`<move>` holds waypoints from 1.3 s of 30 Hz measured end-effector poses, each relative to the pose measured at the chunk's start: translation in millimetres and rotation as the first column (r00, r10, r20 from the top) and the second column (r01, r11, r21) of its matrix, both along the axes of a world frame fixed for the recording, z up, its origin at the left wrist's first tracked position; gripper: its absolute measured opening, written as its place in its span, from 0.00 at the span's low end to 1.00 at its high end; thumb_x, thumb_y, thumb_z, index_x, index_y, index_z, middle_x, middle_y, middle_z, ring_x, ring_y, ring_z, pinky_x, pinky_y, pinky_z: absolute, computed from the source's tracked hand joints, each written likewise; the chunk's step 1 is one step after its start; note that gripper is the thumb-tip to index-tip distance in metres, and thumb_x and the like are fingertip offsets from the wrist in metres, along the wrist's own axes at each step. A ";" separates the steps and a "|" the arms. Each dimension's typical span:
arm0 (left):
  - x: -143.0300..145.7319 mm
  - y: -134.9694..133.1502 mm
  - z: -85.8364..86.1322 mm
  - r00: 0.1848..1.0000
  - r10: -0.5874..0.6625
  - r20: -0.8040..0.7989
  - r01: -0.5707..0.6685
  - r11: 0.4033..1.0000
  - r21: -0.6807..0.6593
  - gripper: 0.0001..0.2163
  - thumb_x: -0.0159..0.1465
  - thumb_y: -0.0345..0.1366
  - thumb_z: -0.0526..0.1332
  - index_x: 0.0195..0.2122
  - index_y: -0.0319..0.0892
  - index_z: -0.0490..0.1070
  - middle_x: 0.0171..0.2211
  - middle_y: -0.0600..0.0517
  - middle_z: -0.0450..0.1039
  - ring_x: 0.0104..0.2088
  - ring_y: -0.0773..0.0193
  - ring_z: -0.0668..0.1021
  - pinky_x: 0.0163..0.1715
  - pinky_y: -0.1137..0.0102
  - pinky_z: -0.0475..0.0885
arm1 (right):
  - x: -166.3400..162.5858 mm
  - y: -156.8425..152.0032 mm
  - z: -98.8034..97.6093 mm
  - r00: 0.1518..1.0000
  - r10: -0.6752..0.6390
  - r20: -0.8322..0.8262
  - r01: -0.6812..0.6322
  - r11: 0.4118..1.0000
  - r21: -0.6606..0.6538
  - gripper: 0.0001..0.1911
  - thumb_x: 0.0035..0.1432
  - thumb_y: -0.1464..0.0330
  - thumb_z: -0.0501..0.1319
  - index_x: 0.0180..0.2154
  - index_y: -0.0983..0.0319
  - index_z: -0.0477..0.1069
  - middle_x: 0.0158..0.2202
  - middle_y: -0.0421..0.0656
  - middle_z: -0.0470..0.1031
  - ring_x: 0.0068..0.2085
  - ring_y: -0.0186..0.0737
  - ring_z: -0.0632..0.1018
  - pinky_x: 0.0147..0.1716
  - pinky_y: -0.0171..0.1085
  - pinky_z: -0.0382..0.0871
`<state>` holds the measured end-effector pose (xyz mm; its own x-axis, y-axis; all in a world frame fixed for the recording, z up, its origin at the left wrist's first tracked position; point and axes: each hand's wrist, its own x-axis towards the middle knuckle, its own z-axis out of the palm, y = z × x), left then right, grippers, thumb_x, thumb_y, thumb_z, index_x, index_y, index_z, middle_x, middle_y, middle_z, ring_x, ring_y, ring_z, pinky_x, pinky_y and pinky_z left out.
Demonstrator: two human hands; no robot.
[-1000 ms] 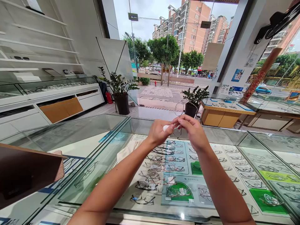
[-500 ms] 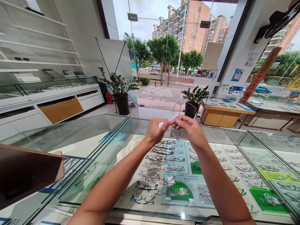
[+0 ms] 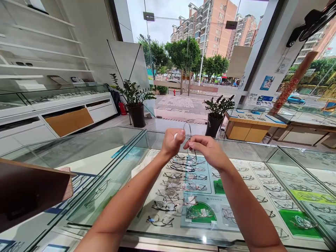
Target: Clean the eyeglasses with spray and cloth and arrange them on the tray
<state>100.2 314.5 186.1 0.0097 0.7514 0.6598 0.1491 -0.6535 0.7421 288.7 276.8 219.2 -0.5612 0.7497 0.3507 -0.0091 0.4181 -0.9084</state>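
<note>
Both my hands are raised over a glass display counter [image 3: 110, 140]. My right hand [image 3: 206, 148] pinches a thin wire-rimmed pair of glasses [image 3: 189, 134], held upright between the two hands. My left hand [image 3: 172, 141] is closed around a small white object [image 3: 175, 134], its fingers right beside the frame. Whether that hand touches the glasses I cannot tell. Under the glass lie several rows of spectacles [image 3: 181, 182] on pale and green display trays.
A white cloth [image 3: 138, 169] lies on the counter to the left of my arms. A brown board [image 3: 28, 189] juts in at the left edge. Potted plants [image 3: 135, 101] stand by the shop window; further glass counters run left and right.
Both hands and the glasses have shifted a little left and lower. The frame has turned, so its lens ring now stands above my left fingers.
</note>
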 end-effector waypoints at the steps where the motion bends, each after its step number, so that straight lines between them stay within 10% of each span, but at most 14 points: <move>1: 0.7 -1.4 -0.1 1.000 0.000 0.005 0.000 1.000 0.002 0.34 0.64 0.67 0.57 0.14 0.44 0.59 0.14 0.54 0.57 0.19 0.69 0.59 0.23 0.67 0.52 | 0.1 0.2 0.3 1.000 -0.002 -0.017 0.002 1.000 -0.005 0.12 0.67 0.58 0.64 0.33 0.57 0.79 0.35 0.40 0.79 0.38 0.40 0.73 0.44 0.41 0.67; 11: 8.8 -11.1 3.7 0.934 -0.088 -0.345 0.076 0.996 -0.047 0.33 0.66 0.67 0.53 0.18 0.45 0.52 0.18 0.57 0.49 0.23 0.70 0.54 0.26 0.66 0.47 | 4.1 8.8 -0.5 0.927 -0.203 -0.314 0.213 0.977 -0.003 0.11 0.67 0.59 0.65 0.36 0.56 0.82 0.41 0.42 0.83 0.44 0.42 0.78 0.46 0.41 0.68; 22: 9.1 0.6 -9.3 0.969 -0.139 -0.203 0.123 0.988 -0.089 0.34 0.67 0.70 0.53 0.19 0.45 0.57 0.17 0.56 0.55 0.22 0.68 0.58 0.27 0.66 0.51 | 3.9 11.2 -1.2 0.929 -0.221 -0.298 0.237 0.971 0.020 0.11 0.67 0.60 0.65 0.34 0.57 0.81 0.39 0.42 0.83 0.45 0.42 0.78 0.47 0.41 0.69; 27: -14.4 33.9 -15.6 0.953 0.167 -0.254 -0.194 0.977 -0.084 0.22 0.72 0.57 0.54 0.29 0.44 0.67 0.26 0.52 0.70 0.30 0.62 0.72 0.36 0.66 0.67 | 5.3 10.9 -0.1 0.926 -0.244 -0.287 0.261 0.965 0.021 0.11 0.67 0.59 0.64 0.36 0.56 0.82 0.41 0.42 0.84 0.45 0.43 0.78 0.48 0.42 0.69; 31: -45.9 71.7 -33.2 0.760 0.442 -0.476 -0.578 0.795 -0.185 0.10 0.65 0.37 0.61 0.47 0.44 0.68 0.45 0.46 0.76 0.47 0.54 0.77 0.48 0.63 0.70 | 4.4 9.5 0.6 0.928 -0.252 -0.275 0.265 0.964 0.013 0.12 0.66 0.57 0.65 0.35 0.56 0.81 0.42 0.43 0.84 0.45 0.43 0.78 0.49 0.44 0.70; 39: -120.4 109.1 -75.3 0.651 0.329 -0.684 -0.674 0.665 -0.321 0.12 0.56 0.31 0.69 0.41 0.44 0.74 0.44 0.46 0.82 0.47 0.51 0.81 0.48 0.64 0.72 | 4.8 8.1 1.7 0.930 -0.245 -0.275 0.259 0.966 0.015 0.11 0.66 0.58 0.65 0.33 0.56 0.79 0.42 0.44 0.84 0.45 0.44 0.79 0.50 0.45 0.71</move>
<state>-20.2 423.7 110.8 -0.2697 0.9451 0.1843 0.7965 0.1114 0.5943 293.4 284.9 220.9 -0.2359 0.8317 0.5026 -0.1382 0.4832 -0.8645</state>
